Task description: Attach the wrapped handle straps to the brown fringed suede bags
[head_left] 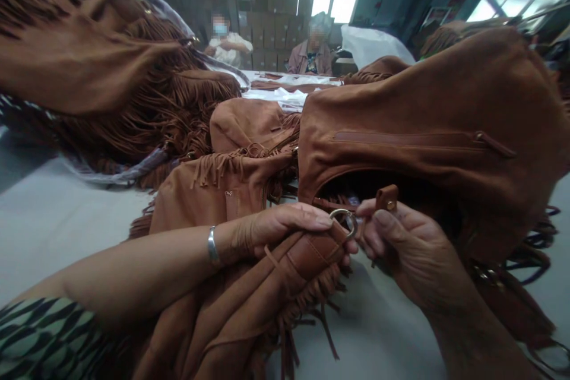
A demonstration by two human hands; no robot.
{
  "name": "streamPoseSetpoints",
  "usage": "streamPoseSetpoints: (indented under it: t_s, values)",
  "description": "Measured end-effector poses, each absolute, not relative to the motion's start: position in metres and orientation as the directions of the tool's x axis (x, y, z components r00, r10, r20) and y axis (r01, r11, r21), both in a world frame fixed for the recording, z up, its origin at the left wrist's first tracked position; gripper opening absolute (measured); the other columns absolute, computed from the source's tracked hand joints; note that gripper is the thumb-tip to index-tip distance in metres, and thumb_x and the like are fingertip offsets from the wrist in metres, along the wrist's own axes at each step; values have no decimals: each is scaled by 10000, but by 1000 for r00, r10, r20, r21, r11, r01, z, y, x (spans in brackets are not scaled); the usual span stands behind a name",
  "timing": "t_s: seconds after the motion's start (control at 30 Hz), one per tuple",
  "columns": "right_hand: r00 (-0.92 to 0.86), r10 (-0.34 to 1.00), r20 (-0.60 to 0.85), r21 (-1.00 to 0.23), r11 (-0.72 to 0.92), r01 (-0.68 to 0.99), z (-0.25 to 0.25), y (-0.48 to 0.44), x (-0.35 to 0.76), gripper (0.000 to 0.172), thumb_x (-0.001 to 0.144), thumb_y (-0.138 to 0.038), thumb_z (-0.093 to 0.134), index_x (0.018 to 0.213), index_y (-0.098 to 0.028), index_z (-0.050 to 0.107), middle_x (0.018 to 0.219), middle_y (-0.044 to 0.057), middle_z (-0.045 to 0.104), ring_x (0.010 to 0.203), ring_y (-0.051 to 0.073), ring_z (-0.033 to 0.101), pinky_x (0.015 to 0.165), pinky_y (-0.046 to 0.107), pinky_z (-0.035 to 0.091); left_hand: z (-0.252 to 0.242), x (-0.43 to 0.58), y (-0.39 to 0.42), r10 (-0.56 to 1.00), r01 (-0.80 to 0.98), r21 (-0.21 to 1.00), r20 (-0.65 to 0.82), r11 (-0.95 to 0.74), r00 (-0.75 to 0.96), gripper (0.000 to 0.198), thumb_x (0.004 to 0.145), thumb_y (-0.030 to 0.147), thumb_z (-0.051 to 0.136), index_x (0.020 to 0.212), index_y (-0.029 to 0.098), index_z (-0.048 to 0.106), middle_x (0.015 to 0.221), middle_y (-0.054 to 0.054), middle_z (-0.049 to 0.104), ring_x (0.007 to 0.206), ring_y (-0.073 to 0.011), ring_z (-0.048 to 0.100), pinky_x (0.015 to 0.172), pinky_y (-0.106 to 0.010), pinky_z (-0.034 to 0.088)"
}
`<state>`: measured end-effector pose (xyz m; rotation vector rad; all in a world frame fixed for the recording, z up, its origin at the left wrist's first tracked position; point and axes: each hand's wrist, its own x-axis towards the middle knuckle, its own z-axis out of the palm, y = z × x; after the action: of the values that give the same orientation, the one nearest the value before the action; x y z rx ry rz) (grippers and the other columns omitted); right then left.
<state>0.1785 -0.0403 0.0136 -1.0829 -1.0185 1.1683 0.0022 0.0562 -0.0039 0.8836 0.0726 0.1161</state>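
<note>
My left hand [294, 222] grips the end of a brown fringed suede bag [249, 285], thumb on top beside a stitched leather tab. A metal ring [350, 222] sticks out from that tab, just past my left fingertips. My right hand [409, 237] is closed on a small brown leather strap [386, 197] with a metal stud, pinched between thumb and fingers close to the ring. Whether the strap passes through the ring, I cannot tell. The bag's body hangs down toward me, its fringe spread over the pale table [378, 332].
A large brown bag [401, 107] with a zipped pocket lies open-mouthed at the right. More bags [200, 190] lie behind my left hand. A tall heap of fringed bags [133, 71] fills the left. Two people [312, 56] sit across the table, before stacked cartons [271, 29].
</note>
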Motion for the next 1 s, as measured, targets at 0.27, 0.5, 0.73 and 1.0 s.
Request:
streamPoseSetpoints:
  t_s: [0.27,0.5,0.73,1.0]
  values:
    - [72,997,-11,-992,-20,121,25,-50,182,227,717,-354,745,718,-145,656,558,-17,524,481,81,431,426,210,314,-1,13,44,56,97,800,-161,591,985,195,751,218,639,837,53,697,795,-82,696,728,-142,625,741,-234,476]
    - [-42,998,56,-985,62,162,23,-52,178,290,770,-389,684,624,-158,589,532,-27,464,472,78,378,434,219,287,-2,12,43,149,52,836,-158,547,976,158,715,211,654,763,66,693,709,-61,685,637,-126,614,663,-212,477]
    - [171,970,175,-979,152,136,11,-52,156,268,839,-369,623,667,-174,557,550,-29,498,487,84,431,451,211,332,2,0,45,95,38,824,-111,565,989,309,760,316,589,938,80,681,822,-98,679,744,-200,636,764,-332,498]
    - [121,982,147,-948,105,299,19,-53,163,273,825,-389,626,661,-178,570,502,-37,462,449,87,398,419,218,296,0,4,51,142,99,866,-191,490,971,224,739,253,668,881,80,680,795,-59,652,693,-122,583,684,-222,457]
